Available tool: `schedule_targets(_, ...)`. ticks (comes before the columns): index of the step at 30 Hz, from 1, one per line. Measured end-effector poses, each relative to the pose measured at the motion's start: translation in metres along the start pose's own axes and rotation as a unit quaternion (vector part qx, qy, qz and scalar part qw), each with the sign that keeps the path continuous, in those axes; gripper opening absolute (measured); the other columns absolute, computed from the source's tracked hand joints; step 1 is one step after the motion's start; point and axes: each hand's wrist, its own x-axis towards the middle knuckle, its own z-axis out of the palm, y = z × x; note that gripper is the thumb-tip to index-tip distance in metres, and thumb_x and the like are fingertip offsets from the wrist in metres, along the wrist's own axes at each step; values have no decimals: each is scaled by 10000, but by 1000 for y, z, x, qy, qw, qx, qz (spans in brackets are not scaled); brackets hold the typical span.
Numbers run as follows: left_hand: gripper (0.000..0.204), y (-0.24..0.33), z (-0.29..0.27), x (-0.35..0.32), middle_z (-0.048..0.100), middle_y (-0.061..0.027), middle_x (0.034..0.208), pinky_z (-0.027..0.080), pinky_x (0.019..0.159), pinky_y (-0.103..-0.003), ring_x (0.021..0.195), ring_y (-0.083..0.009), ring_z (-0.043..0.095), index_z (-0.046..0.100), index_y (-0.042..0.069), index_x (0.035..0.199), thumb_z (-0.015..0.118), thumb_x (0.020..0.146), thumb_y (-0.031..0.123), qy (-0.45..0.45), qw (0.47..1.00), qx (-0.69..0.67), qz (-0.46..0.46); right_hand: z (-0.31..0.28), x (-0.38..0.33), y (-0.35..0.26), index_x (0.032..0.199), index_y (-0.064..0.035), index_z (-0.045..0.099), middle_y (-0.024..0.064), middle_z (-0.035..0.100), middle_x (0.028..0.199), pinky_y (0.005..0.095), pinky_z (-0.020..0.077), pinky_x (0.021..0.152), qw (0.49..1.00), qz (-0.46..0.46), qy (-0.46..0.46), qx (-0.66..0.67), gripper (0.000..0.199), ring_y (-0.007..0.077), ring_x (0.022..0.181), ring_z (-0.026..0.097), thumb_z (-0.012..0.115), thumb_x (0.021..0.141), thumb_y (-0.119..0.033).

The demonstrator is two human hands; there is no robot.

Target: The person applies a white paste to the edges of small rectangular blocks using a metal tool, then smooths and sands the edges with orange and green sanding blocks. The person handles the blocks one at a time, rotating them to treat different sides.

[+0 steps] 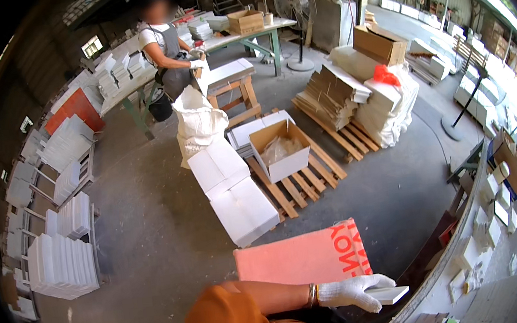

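My left hand (354, 291) wears a white knit glove and is closed on a small flat white box (391, 294) at the lower right, just over the edge of a workbench (447, 274). A bracelet sits at the wrist, and my orange sleeve (225, 322) fills the bottom middle. A pink board with orange lettering (303, 259) lies just behind the forearm. My right hand is out of sight.
A wooden pallet (298, 182) holds an open cardboard box (279, 150), with white boxes (233, 189) and a white sack (199, 122) beside it. Another person (165, 51) works at a long table. Stacks of white boxes line the left racks (61, 258). Flattened cartons (353, 101) lie on a second pallet.
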Motion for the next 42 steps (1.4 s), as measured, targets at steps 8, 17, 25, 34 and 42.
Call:
schedule_targets(8, 857, -26, 2, 19, 535, -117, 1366, 393, 1095, -332, 1283, -217, 509, 414, 11, 1514, 762, 800, 331, -55, 998, -1, -7, 33, 2, -8, 1564, 33, 366, 227, 542, 1453, 419, 500, 969, 998, -51, -38, -2, 745, 345, 1190, 606, 617, 889, -158)
schedule_targets(17, 842, -19, 0, 8, 530, -116, 1364, 387, 1101, -332, 1299, -211, 496, 408, 21, 1517, 759, 810, 315, -76, 997, 2, -33, 50, -3, -7, 1558, 0, 391, 225, 544, 1451, 438, 498, 991, 998, -13, -50, -25, 681, 352, 1219, 592, 608, 947, -207)
schedule_targets(25, 829, -10, 11, 44, 560, -114, 1327, 412, 1074, -326, 1245, -202, 532, 427, 6, 1502, 774, 814, 311, -87, 993, 23, -77, -4, -8, 9, 1553, -30, 412, 223, 545, 1449, 455, 496, 1010, 998, 14, -27, -50, 625, 358, 1245, 579, 600, 999, -251)
schedule_targets(34, 863, -23, 5, 49, 586, -137, 1364, 412, 1123, -373, 1289, -247, 556, 476, -53, 1451, 803, 732, 296, 112, 988, 104, -35, 7, 66, 33, 1466, 14, 509, 210, 615, 1326, 371, 448, 1070, 971, -86, -181, -129, 775, 318, 1225, 608, 805, 847, -348)
schedule_targets(42, 1196, -78, 49, 224, 572, -152, 1414, 457, 1096, -414, 1340, -289, 546, 488, -33, 1436, 801, 635, 798, 5, 993, 115, -40, -141, 72, 64, 1446, -78, 549, 211, 645, 1264, 420, 495, 997, 944, 45, -22, -327, 682, 378, 1160, 619, 708, 903, -458)
